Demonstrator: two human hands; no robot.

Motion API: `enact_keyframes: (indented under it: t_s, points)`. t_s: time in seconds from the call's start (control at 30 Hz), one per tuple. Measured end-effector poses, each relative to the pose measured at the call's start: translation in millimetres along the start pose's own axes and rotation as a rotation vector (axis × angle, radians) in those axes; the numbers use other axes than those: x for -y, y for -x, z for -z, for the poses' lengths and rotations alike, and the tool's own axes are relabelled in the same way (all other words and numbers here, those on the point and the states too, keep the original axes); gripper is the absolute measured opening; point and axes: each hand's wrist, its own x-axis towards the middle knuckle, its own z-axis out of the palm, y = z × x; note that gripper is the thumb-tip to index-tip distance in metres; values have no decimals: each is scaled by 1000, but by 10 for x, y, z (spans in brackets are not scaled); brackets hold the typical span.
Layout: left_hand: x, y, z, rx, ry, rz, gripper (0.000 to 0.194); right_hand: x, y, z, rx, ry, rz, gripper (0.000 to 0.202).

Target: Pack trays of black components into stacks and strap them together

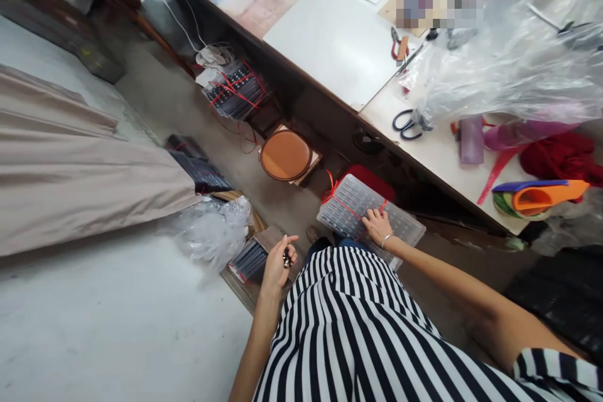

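My right hand [377, 226], with a silver bracelet at the wrist, has its fingers curled over the red string on a stack of clear compartment trays [351, 198]. The stack lies low in front of me, above a red seat [372, 181]. A bow of red string stands up at its left end. In my left hand [281, 259] is a small dark metal tool [287, 257], partly hidden by the curled fingers, while the index finger points out. That hand is beside a box of dark trays [252, 260].
A round brown stool [286, 155] stands on the floor, with another tied tray stack [233, 89] beyond it. The long white table [325, 38] holds black-handled scissors [407, 124], pliers [394, 44] and plastic bags [509, 44]. A crumpled bag [214, 226] lies left.
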Motion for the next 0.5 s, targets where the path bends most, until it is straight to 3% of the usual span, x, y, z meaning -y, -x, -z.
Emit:
enact_keyframes:
  t_s: [0.13,0.27,0.4,0.5]
  points:
    - [-6,-8,10,-17,41,13,54,-94,-120,80,136,-104,106,26]
    - [11,5,57,-48,60,8,57,-86,-214,143,208,-201,74,27]
    - [64,-25,122,-76,92,7,58,2,-294,208,198,-261,4,33]
    - [69,-84,221,-89,122,14,60,147,-218,283,108,-266,-13,45]
